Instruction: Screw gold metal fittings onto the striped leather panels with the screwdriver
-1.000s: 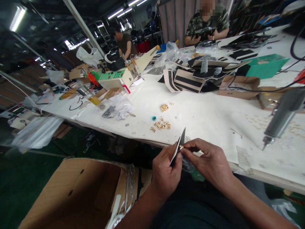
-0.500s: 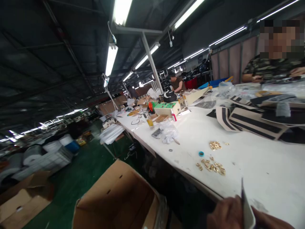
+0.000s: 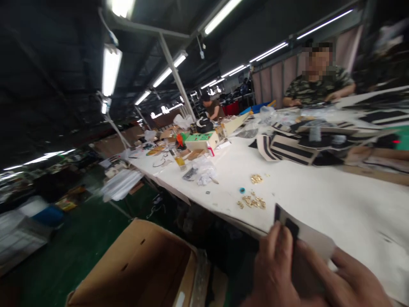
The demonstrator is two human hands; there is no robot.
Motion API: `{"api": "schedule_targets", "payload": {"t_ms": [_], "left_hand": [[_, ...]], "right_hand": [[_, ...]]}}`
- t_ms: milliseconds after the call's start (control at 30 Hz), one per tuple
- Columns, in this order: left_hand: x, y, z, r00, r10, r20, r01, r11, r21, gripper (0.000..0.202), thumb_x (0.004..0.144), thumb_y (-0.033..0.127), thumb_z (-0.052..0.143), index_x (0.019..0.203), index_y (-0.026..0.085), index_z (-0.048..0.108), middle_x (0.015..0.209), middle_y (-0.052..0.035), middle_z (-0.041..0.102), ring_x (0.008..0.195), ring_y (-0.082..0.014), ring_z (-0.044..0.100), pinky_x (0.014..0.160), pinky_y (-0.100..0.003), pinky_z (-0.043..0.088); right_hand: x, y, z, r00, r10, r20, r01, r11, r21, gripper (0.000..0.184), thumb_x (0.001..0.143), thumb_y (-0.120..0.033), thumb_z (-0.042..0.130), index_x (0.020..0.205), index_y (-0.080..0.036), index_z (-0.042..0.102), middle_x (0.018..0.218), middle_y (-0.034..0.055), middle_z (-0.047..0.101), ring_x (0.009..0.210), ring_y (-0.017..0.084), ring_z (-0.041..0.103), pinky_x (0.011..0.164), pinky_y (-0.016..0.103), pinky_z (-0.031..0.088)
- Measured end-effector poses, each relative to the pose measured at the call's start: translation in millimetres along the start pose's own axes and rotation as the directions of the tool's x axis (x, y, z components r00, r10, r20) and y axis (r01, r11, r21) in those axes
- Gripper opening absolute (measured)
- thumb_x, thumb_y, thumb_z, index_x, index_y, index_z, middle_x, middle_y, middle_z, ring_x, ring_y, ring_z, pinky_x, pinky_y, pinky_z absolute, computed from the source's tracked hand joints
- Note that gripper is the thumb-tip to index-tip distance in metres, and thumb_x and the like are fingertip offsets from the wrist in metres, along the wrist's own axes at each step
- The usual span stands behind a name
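Both my hands are at the bottom right, at the near edge of the white table point(image 3: 319, 192). My left hand point(image 3: 275, 268) grips a flat cut piece point(image 3: 303, 236), cream with black patches, fingers wrapped over its left end. My right hand point(image 3: 351, 281) lies against the same piece from the right, fingers curled under it. Two little heaps of gold metal fittings point(image 3: 252, 201) and a small blue ring point(image 3: 242, 190) lie on the table just beyond my hands.
An open cardboard box point(image 3: 140, 268) stands on the green floor at my left. Striped cream-and-black pieces point(image 3: 287, 149) are piled farther back. A cream machine with a green panel point(image 3: 201, 140) sits at the table's far left. Two other people sit at the far side.
My head swung up and left, then partly back. The piece, held edge-on a second ago, now shows its flat face, and my hands sit lower in view.
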State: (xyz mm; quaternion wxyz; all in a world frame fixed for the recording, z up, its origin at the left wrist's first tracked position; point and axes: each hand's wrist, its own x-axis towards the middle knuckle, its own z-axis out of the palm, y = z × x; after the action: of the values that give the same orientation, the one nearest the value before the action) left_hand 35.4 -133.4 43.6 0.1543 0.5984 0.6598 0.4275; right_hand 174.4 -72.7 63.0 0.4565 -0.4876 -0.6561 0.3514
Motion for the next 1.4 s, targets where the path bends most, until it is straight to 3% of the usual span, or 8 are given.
{"api": "schedule_targets", "payload": {"t_ms": [67, 133, 233, 300, 433, 567, 1033, 1400], "left_hand": [[12, 14, -22.8, 0.986, 0.145, 0.077, -0.137, 0.986, -0.095, 0.113, 0.065, 0.059, 0.097, 0.162, 0.025, 0.049, 0.165, -0.0179, 0.045, 0.146, -0.0476, 0.049, 0.123, -0.06, 0.045], [33, 19, -36.8, 0.972, 0.208, 0.111, -0.187, 0.967, -0.174, 0.073, 0.085, 0.051, 0.085, 0.151, 0.029, 0.063, 0.155, -0.0148, 0.054, 0.136, -0.0372, 0.059, 0.116, -0.054, 0.051], [65, 17, -29.5, 0.987, 0.157, 0.036, -0.143, 0.956, -0.255, 0.025, 0.091, 0.027, 0.076, 0.116, 0.027, 0.079, 0.142, -0.0109, 0.061, 0.134, -0.0314, 0.059, 0.111, -0.049, 0.053], [80, 13, -12.9, 0.997, 0.015, 0.076, 0.015, 0.925, -0.38, 0.034, 0.085, 0.022, 0.079, 0.119, 0.023, 0.074, 0.141, -0.0124, 0.063, 0.13, -0.031, 0.063, 0.099, -0.043, 0.059], [100, 2, 14.7, 0.902, -0.216, 0.373, 0.413, 0.682, -0.604, 0.091, 0.079, 0.022, 0.082, 0.159, 0.02, 0.039, 0.123, -0.0129, 0.073, 0.104, -0.0252, 0.074, 0.087, -0.036, 0.061], [121, -8, 23.1, 0.779, -0.227, 0.585, 0.568, 0.651, -0.504, 0.08, 0.074, 0.023, 0.086, 0.148, 0.018, 0.057, 0.1, -0.0058, 0.077, 0.091, -0.023, 0.075, 0.085, -0.034, 0.06], [158, -14, 53.3, 0.7, -0.315, 0.641, 0.538, 0.823, -0.183, 0.073, 0.07, 0.014, 0.079, 0.141, 0.02, 0.064, 0.102, -0.0056, 0.078, 0.096, -0.0271, 0.076, 0.085, -0.035, 0.06], [176, -4, 54.9, 0.703, -0.198, 0.683, 0.266, 0.964, 0.006, 0.065, 0.075, 0.008, 0.076, 0.139, 0.016, 0.064, 0.116, -0.0088, 0.078, 0.106, -0.0261, 0.075, 0.096, -0.035, 0.057]], "right_hand": [[9, -4, -17, 0.964, 0.175, 0.199, -0.197, 0.976, 0.096, 0.052, 0.09, -0.071, 0.066, 0.094, -0.021, 0.082, 0.075, 0.007, 0.079, 0.065, 0.033, 0.076, 0.052, 0.035, 0.062], [20, -7, -32, 0.881, 0.312, 0.357, -0.408, 0.882, 0.238, 0.053, 0.091, -0.068, 0.069, 0.1, -0.017, 0.08, 0.081, 0.0069, 0.08, 0.069, 0.03, 0.076, 0.056, 0.032, 0.06], [33, -8, -45, 0.791, 0.419, 0.446, -0.588, 0.72, 0.368, 0.049, 0.09, -0.062, 0.075, 0.103, -0.015, 0.079, 0.079, 0.0073, 0.079, 0.066, 0.028, 0.075, 0.057, 0.031, 0.057], [37, -4, -50, 0.769, 0.443, 0.461, -0.627, 0.662, 0.41, 0.044, 0.091, -0.058, 0.076, 0.101, -0.015, 0.078, 0.078, 0.0072, 0.079, 0.064, 0.026, 0.074, 0.058, 0.031, 0.057], [44, 12, -53, 0.772, 0.447, 0.453, -0.624, 0.669, 0.403, 0.042, 0.093, -0.056, 0.073, 0.101, -0.015, 0.077, 0.082, 0.008, 0.079, 0.068, 0.026, 0.075, 0.061, 0.031, 0.057], [55, 28, -54, 0.729, 0.508, 0.459, -0.661, 0.696, 0.28, 0.039, 0.09, -0.054, 0.073, 0.095, -0.015, 0.076, 0.081, 0.008, 0.079, 0.068, 0.025, 0.073, 0.06, 0.03, 0.055], [100, 52, -56, 0.685, 0.645, 0.339, -0.6, 0.763, -0.239, 0.03, 0.088, -0.042, 0.067, 0.074, -0.016, 0.071, 0.069, 0.0057, 0.072, 0.062, 0.02, 0.064, 0.053, 0.027, 0.042], [113, 51, -43, 0.745, 0.63, 0.221, -0.5, 0.746, -0.44, 0.015, 0.082, -0.025, 0.069, 0.069, -0.017, 0.069, 0.068, 0.0044, 0.072, 0.069, 0.02, 0.066, 0.055, 0.026, 0.038]]}}
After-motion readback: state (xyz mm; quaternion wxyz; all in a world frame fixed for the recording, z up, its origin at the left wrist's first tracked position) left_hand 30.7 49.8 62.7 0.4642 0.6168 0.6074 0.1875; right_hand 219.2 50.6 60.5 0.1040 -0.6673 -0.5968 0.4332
